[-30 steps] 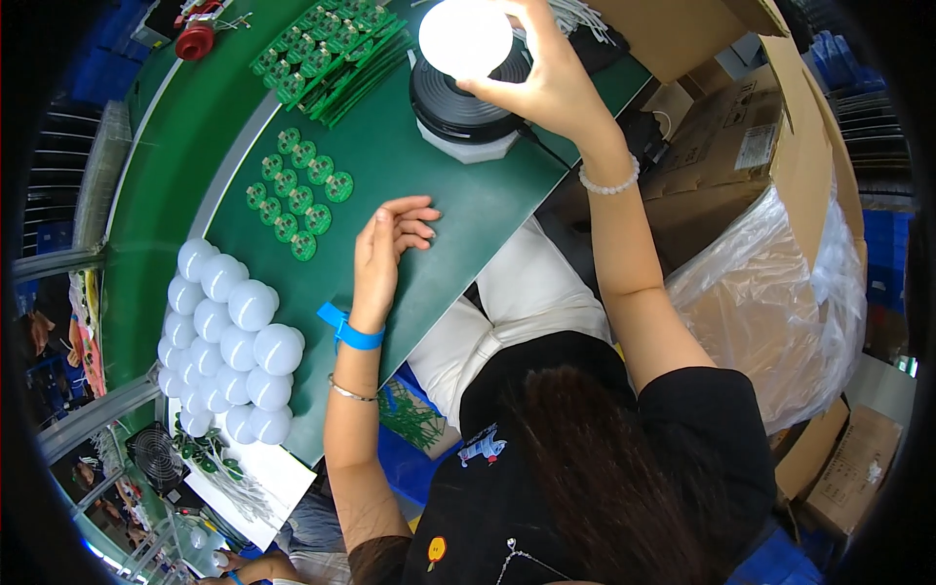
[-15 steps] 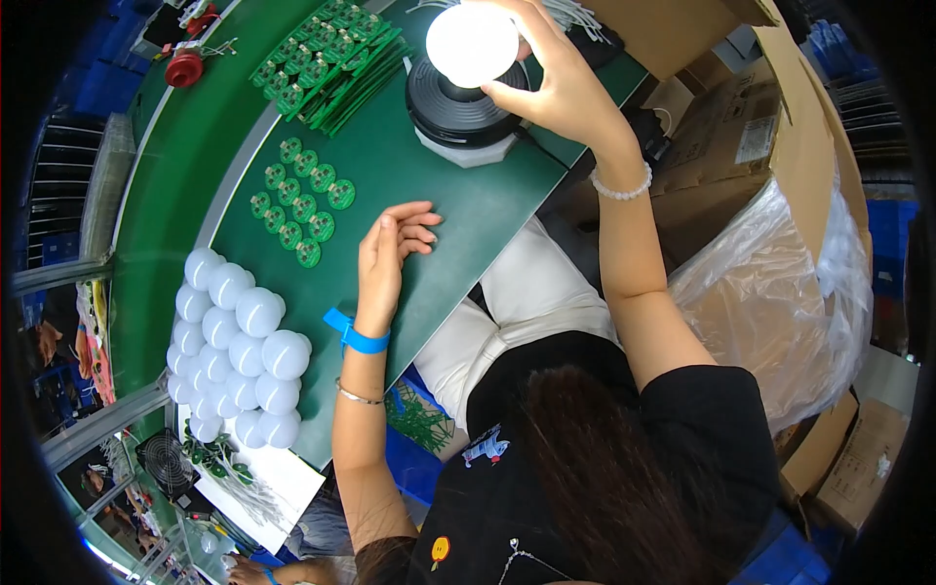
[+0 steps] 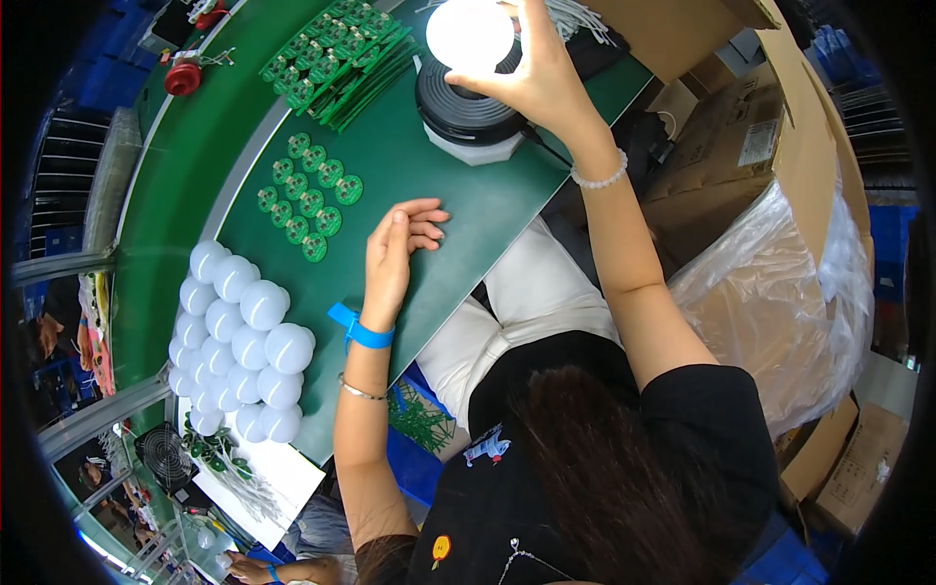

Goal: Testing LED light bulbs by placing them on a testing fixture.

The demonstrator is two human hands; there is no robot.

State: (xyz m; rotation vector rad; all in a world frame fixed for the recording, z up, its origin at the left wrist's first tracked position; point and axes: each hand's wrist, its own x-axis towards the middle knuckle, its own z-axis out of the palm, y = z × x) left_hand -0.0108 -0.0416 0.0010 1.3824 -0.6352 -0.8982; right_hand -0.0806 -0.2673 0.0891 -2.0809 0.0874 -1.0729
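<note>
Hands first: the right hand (image 3: 541, 73) is curled round a glowing white bulb (image 3: 470, 34) at the far side of the surface (image 3: 487, 210), fingers wrapped about its right flank, holding it over a round black fixture (image 3: 466, 112) with a pale base. The left hand (image 3: 395, 253) lies open and flat on the green mat, holding nothing, just right of a cluster of small round green boards (image 3: 307, 200).

That bulb looks light, a smooth matt dome, likely thin plastic, so somewhat slick and easy to dent or crack if squeezed. I judge the safest hold is about its widest part with spread fingertips, or lower by the neck, which is hidden here.

About 15 unlit white domes (image 3: 239, 341) sit packed together at the near left, all smooth and rounded. Long green strips (image 3: 336, 58) lie stacked at the far left, flat and stiff. Crinkled clear plastic (image 3: 780, 292) lines a cardboard box (image 3: 770, 136) on the right.
</note>
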